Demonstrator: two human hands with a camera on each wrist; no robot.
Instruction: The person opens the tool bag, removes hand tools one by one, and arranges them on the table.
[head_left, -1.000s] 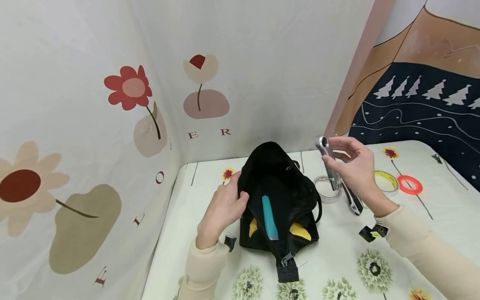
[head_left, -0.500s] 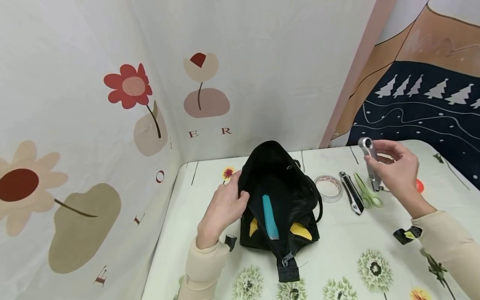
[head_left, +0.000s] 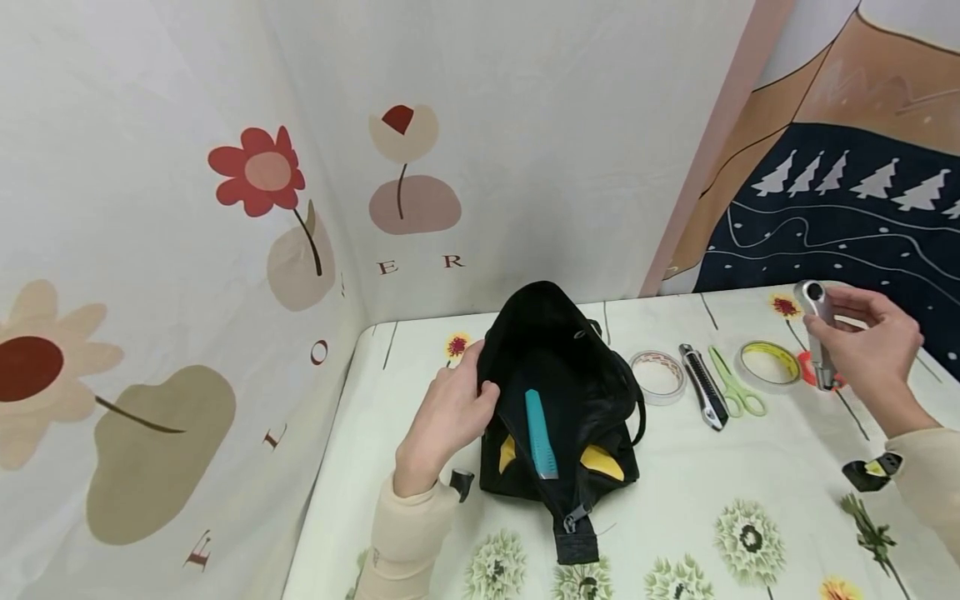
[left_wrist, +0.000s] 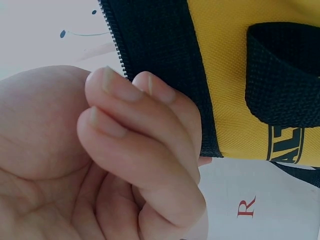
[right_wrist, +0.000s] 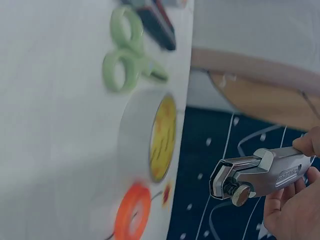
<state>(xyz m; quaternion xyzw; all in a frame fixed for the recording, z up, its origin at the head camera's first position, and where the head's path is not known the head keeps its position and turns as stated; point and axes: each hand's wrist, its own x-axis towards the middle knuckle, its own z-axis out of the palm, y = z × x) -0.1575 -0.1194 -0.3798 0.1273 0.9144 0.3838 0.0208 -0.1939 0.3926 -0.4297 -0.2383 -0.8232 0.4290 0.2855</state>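
A black bag with yellow panels [head_left: 602,462] stands open on the table; its zipper edge and yellow front show in the left wrist view. My left hand [head_left: 450,408] grips the left edge of its mouth, fingers curled over the black fabric [left_wrist: 155,40]. A teal slim piece with a ridged end [head_left: 540,435] lies at the bag's opening. Off to the far right, my right hand [head_left: 873,337] pinches a silver metal utility knife [head_left: 819,333], held upright above the orange tape roll. The right wrist view shows its knurled screw [right_wrist: 241,195] near one end.
Right of the bag lie in a row a clear tape roll [head_left: 637,382], a black-and-silver utility knife [head_left: 703,388], green scissors [head_left: 742,402], a tape roll with a yellow core [head_left: 787,363] and an orange tape roll [head_left: 806,368]. Printed cloth walls [head_left: 570,167] rise behind.
My right hand has carried the silver utility knife rightward, from beside the bag past the scissors to above the orange tape roll. The left hand and bag have stayed in place.
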